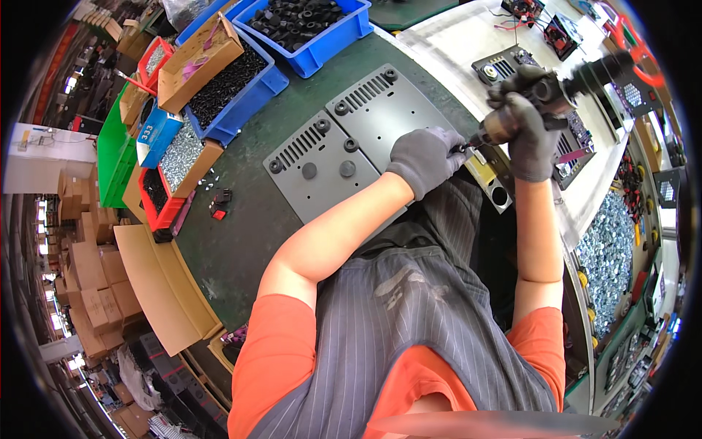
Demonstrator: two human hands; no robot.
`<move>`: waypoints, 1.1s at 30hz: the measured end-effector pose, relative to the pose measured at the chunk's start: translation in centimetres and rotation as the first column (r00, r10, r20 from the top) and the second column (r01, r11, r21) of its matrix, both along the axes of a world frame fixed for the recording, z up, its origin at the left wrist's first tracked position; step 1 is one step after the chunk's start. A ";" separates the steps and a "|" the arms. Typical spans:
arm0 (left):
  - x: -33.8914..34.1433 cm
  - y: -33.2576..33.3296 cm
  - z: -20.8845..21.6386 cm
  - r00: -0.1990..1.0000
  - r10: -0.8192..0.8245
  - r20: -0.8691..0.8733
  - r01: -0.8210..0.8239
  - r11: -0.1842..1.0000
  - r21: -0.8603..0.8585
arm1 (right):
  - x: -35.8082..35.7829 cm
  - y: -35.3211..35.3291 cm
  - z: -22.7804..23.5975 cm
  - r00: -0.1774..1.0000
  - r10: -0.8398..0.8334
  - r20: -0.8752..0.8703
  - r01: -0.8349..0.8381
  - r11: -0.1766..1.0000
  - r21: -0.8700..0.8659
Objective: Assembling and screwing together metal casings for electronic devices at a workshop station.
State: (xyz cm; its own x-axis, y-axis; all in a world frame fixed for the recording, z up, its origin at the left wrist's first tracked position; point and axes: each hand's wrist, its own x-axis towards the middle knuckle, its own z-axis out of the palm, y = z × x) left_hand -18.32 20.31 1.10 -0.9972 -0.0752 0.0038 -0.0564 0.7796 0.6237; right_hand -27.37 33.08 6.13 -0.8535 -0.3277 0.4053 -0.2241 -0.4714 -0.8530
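Two gray plates lie flat; right hand grips a power driver. Left hand pinches at its tip; can't tell what.

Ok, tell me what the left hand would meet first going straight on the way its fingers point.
The bit end of the power driver, held in the right hand. It lies just ahead of the left hand, perhaps already touching; depth is unclear.

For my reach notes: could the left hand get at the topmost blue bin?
Probably yes: between left hand and blue bin lie only low grey plates and green tabletop, though that hand is busy at the power driver.
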 end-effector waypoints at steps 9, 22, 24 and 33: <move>0.1 -2.9 -0.1 0.981 0.126 0.151 -0.196 0.688 0.698 | 0.1 -2.0 -0.2 0.997 0.076 0.011 -0.077 0.991 0.108; 10.8 -6.4 0.3 0.906 0.315 0.283 -0.215 -0.234 0.948 | -0.3 -2.8 1.4 0.991 0.135 0.014 -0.134 0.966 0.222; 11.8 -6.2 0.3 0.881 0.347 0.322 -0.251 -0.235 0.939 | 1.1 -2.5 2.3 0.991 0.129 -0.023 -0.125 0.985 0.117; 13.4 -4.5 -0.5 0.940 0.149 0.308 -0.224 -0.414 0.883 | 8.7 -3.6 3.6 0.874 0.440 -0.204 -0.485 0.809 -0.332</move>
State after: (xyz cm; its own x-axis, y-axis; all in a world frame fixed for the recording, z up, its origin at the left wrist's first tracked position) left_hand -4.94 15.79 0.65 -0.9193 -0.1207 -0.3746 -0.0660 -0.8911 0.4490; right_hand -18.63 29.46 9.75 -0.5798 -0.4827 0.6564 0.0163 -0.8123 -0.5830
